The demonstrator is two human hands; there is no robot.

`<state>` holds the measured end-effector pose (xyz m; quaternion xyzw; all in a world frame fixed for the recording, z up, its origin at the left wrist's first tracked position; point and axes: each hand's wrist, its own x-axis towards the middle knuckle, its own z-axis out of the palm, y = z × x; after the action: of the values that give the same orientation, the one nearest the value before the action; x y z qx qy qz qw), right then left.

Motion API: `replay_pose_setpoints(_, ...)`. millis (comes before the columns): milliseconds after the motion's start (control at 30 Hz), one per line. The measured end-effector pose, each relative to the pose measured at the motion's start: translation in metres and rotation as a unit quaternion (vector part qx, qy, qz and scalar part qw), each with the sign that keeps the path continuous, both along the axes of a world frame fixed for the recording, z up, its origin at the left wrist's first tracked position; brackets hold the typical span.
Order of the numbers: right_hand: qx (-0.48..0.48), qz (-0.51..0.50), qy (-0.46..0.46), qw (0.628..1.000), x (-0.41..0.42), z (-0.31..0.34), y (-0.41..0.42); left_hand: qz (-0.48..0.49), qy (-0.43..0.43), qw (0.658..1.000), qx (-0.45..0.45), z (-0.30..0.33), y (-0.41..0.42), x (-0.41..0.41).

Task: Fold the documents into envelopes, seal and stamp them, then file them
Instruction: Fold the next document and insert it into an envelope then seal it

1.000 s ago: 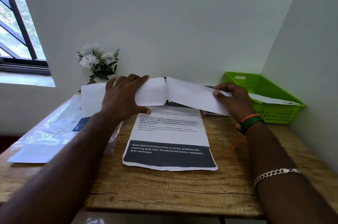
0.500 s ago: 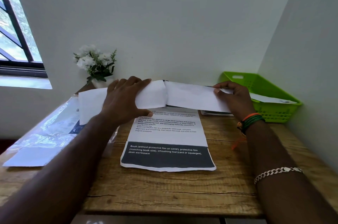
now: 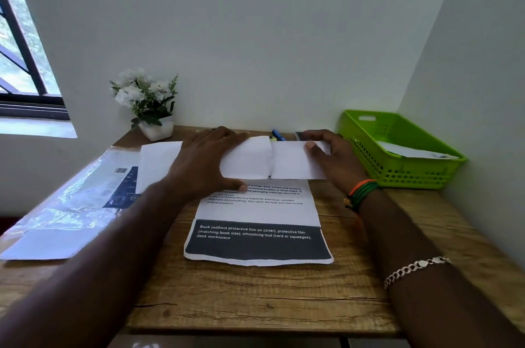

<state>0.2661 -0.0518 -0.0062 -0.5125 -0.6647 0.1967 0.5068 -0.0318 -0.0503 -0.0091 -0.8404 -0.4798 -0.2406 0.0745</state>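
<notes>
A: Where is the sheet (image 3: 257, 222) lying?
B: Mid-desk (image 3: 255, 299). You're folding its top over; left hand (image 3: 204, 164) pressing flat, right hand (image 3: 331, 160) pinching the far edge.
A: Risk?
B: A skewed crease, I'd judge, if the edges are drifting apart.
A: Legible text?
B: "Book (without protective film on cover)… smoothing tool."

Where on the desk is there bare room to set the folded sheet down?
Bare wood runs along the near edge of the desk, below the printed sheet, and on the right between that sheet and the green basket. The left is crowded by the plastic sleeve; the back by the plant, pens and both hands.
</notes>
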Motion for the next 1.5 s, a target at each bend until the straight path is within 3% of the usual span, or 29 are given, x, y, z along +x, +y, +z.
replay_pose_setpoints(133, -0.012, -0.116, 0.106, 0.987, 0.0, -0.001, 0.001, 0.009, -0.005, 1.0, 0.01, 0.001, 0.001, -0.003)
replay_pose_setpoints(233, -0.003, -0.169, 0.13, 0.977, -0.004, -0.002, -0.002, 0.003, -0.002, 1.0, 0.008, 0.001, -0.001, 0.001)
replay_pose_setpoints(400, -0.036, -0.042, 0.133, 0.99, -0.031, -0.004, -0.011, -0.015, 0.01, 1.0, 0.0, -0.002, -0.002, 0.009)
replay_pose_setpoints(1033, -0.017, 0.024, 0.159, 0.987, -0.041, 0.006, -0.026, -0.017, -0.001, 1.0, 0.007, 0.001, -0.005, 0.012)
replay_pose_setpoints(1367, -0.061, 0.109, 0.085, 0.988, -0.05, -0.001, -0.027, -0.023, -0.005, 1.0, 0.006, 0.0, -0.006, 0.015)
replay_pose_setpoints(1500, -0.003, 0.046, 0.11, 0.993, -0.049, -0.001, -0.025, -0.016, -0.013, 1.0, 0.001, 0.001, -0.008, 0.015)
